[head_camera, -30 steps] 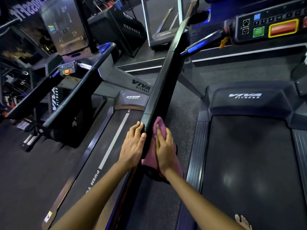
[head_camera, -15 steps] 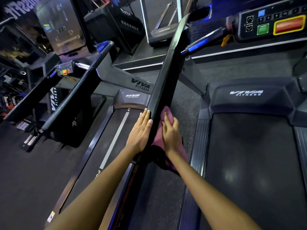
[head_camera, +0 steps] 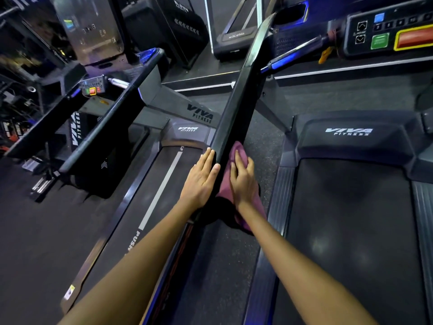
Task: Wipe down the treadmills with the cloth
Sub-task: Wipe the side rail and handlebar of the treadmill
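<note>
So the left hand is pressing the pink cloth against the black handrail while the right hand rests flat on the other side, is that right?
Not quite: the hands are swapped. The head view shows the right hand pressing the pink cloth against the black handrail, while the left hand rests flat on the other side.
</note>
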